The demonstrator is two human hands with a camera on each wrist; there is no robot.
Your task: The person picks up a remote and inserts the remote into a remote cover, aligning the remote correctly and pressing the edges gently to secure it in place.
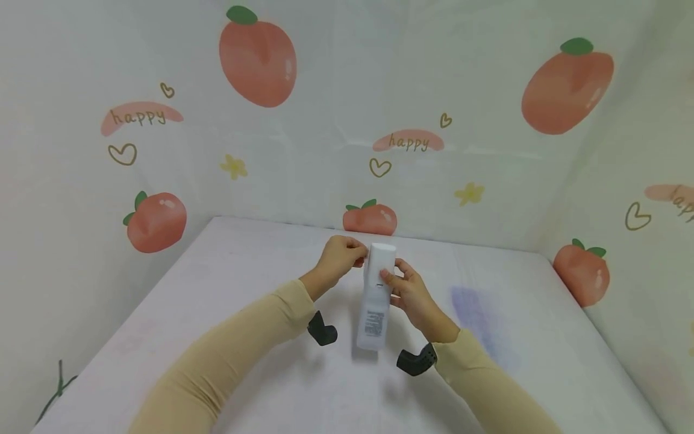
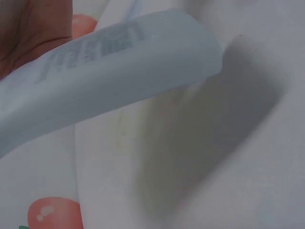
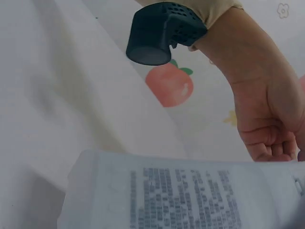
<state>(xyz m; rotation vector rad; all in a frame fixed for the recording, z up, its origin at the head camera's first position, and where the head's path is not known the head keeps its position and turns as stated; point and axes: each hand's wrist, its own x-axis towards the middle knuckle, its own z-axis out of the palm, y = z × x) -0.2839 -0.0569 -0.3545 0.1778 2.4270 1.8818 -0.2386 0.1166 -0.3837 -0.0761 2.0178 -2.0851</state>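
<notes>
A white desk (image 1: 228,313) stands in a corner of walls printed with peaches (image 1: 258,57) and the word "happy" (image 1: 138,116). Left of the white bottle (image 1: 376,295), the left hand (image 1: 340,258) pinches something small with curled fingers close to the bottle's top; what it is cannot be told. The bottle is held above the desk, tilted. On its right, the right hand (image 1: 412,292) grips its upper part, probably to steady it. Its label (image 3: 190,200) text is too small to read.
</notes>
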